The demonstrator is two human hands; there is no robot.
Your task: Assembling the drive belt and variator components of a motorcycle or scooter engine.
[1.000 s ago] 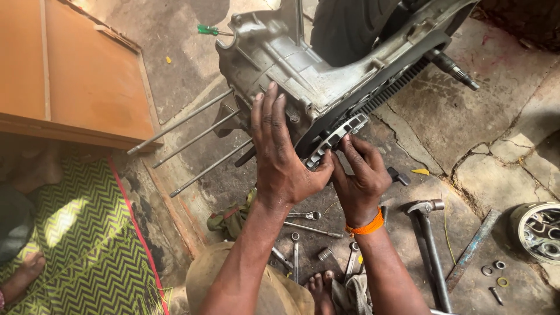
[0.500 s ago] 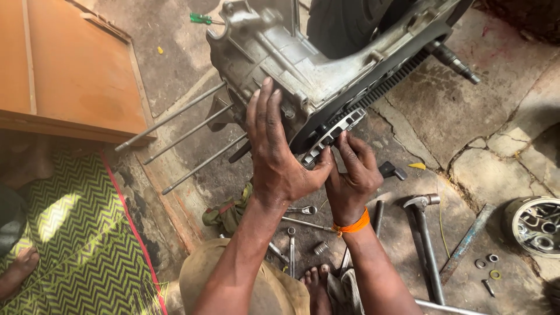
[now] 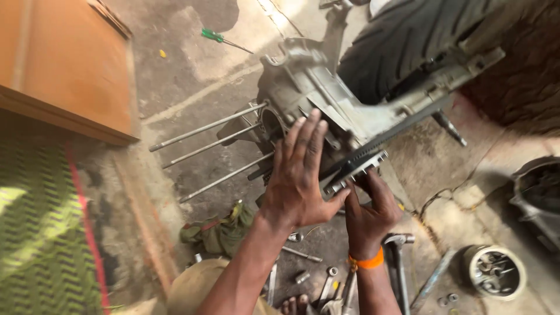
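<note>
2 hands [image 3: 326, 192] press the grey engine casing [image 3: 326, 111], fingers spread.

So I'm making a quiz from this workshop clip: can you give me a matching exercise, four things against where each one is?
Things:
1. screwdriver
2. hammer
3. left hand
4. rag

Places:
A. flat on the engine case
B. on the floor at the top, apart from the engine
C. crumpled below the long studs
D. beside the right hand, near its orange band

Pairs: 1-B, 2-D, 3-A, 4-C
</note>
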